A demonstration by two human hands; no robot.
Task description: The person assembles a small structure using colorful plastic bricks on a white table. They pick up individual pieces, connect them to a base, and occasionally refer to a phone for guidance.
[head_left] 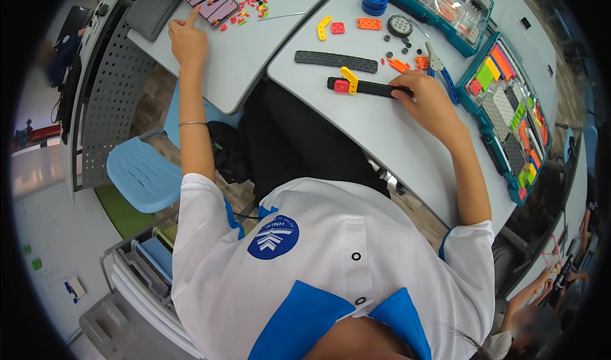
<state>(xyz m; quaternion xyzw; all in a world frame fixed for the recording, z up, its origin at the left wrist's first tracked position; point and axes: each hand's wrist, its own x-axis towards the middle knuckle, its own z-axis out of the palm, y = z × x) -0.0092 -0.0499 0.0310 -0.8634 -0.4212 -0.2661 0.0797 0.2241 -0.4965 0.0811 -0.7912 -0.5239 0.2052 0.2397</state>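
My left hand (189, 44) touches the screen of a smartphone (215, 4) with its outstretched index finger and holds nothing. The phone shows pictures of building parts. On the grey table my right hand (428, 99) pinches the right end of a long black beam (375, 89). Near the beam's left end sit a red square block (341, 86) and a yellow bent piece (349, 78) on it. Just behind lies a dark grey perforated strip (336, 62). Beyond my right fingers are small orange pieces (398, 65) and blue-handled pliers (439, 67).
Loose red and green pegs (256, 5) lie beside the phone. Blue wheel rims (375, 0), a grey wheel (400, 26) and a yellow angled piece (324, 28) are farther back. A teal parts case (487, 115) stands open at right. A blue chair (143, 172) is at left.
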